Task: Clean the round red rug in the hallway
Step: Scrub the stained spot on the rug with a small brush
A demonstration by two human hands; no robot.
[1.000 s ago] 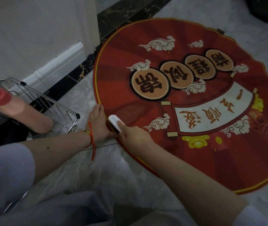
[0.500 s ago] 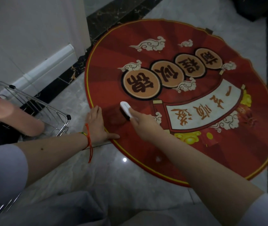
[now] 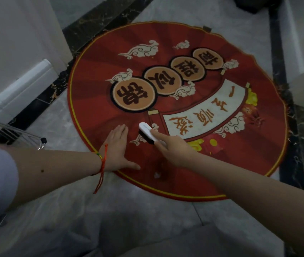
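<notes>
The round red rug, printed with clouds, four round character medallions and a white scroll, lies flat on the grey marble floor. My left hand presses flat on the rug's near-left part, fingers straight, a red string bracelet on the wrist. Just to its right, my right hand grips a small white-backed brush with dark bristles down on the rug, my index finger lying along its back. A small whitish speck sits on the rug near its front edge.
A wire basket stands on the floor at the left. A white wall with baseboard runs along the left, edged by a black marble strip. Another black strip borders the rug's right side. My grey-clothed knees fill the bottom.
My right hand has carried the brush from the rug's left edge inward toward the scroll. My left hand has shifted from the floor by the rim onto the rug. The view moved right.
</notes>
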